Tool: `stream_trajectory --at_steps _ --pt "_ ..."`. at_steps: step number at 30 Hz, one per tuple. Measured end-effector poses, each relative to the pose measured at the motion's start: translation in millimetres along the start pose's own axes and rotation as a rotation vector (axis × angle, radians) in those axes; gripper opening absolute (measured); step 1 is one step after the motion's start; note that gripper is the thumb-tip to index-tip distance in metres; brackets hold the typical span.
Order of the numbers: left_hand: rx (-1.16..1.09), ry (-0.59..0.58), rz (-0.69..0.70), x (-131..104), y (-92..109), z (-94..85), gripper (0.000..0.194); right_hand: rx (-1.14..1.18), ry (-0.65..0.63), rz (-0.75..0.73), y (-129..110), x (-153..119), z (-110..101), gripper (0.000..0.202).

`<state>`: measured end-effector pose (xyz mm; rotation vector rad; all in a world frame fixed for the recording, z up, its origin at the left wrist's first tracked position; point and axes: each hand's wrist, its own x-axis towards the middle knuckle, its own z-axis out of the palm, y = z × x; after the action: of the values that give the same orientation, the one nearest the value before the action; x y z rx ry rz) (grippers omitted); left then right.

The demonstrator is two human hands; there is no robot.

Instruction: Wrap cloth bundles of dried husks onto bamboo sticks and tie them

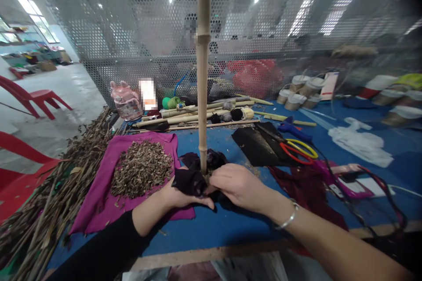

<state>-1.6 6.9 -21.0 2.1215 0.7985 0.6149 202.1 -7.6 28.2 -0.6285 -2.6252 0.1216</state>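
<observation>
Perforated metal sheeting [148, 30] spans the upper part of the frame, behind a blue table [187, 237] that stretches across the middle. Before you, a bamboo pole [203, 79] runs up the centre of the frame, its long axis nearly vertical. Its upper end passes out at the top edge; its lower end points down into a bunched dark cloth [188, 182] just below the middle, where folds hide its tip.

Your left hand [187, 199] comes from the lower left, palm turned up, gripping the dark cloth from below and beside the pole's foot. Your right hand [235, 184] reaches in from the lower right, fingers curled and close together at the pole's foot; whether they pinch anything cannot be told. A bracelet [290, 217] circles that wrist.

Left of centre, a heap of dried leaves [142, 169] lies on a purple cloth [90, 206]. Dry stalks [42, 210] slant along the lower left. Right of centre, scissors [298, 151] with red and yellow handles rest on a black sheet [249, 145].
</observation>
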Motion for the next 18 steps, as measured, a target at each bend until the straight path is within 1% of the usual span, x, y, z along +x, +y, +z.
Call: stream_trajectory --at_steps 1,2,4,5,6,8,10,12,13,15,16,18 --pt "0.002 0.002 0.033 1 4 -0.4 0.032 -0.015 0.017 0.005 1 4 4 0.027" --pt "-0.005 0.028 0.056 2 9 -0.6 0.026 -0.031 0.039 0.016 1 7 8 0.027" --pt "-0.026 0.122 0.070 5 19 -0.1 0.013 -0.060 0.105 0.057 0 12 18 0.028" --pt "-0.030 0.172 0.064 7 24 0.6 0.010 -0.072 0.144 0.080 -1 13 22 0.028" --pt "-0.030 0.217 0.054 8 27 1.5 0.011 -0.083 0.182 0.098 -3 14 26 0.027" --pt "-0.035 0.257 0.037 9 28 3.8 0.015 -0.097 0.233 0.123 -6 15 28 0.026" --pt "-0.064 0.260 0.032 9 25 6.1 0.018 -0.093 0.230 0.145 -10 15 21 0.023" --pt "-0.099 0.262 0.034 7 19 7.9 0.018 -0.034 0.173 0.174 -13 12 6 0.014" --pt "-0.121 0.267 0.030 6 17 8.7 0.015 0.017 0.147 0.195 -13 10 -3 0.015" --pt "-0.175 0.271 0.009 3 13 10.0 0.017 0.119 0.145 0.257 -12 3 -18 0.028" --pt "-0.202 0.267 -0.007 2 12 10.5 0.019 0.150 0.165 0.300 -10 0 -23 0.029" --pt "-0.231 0.244 -0.026 1 11 11.3 0.015 0.188 0.174 0.381 -4 -5 -25 0.025"
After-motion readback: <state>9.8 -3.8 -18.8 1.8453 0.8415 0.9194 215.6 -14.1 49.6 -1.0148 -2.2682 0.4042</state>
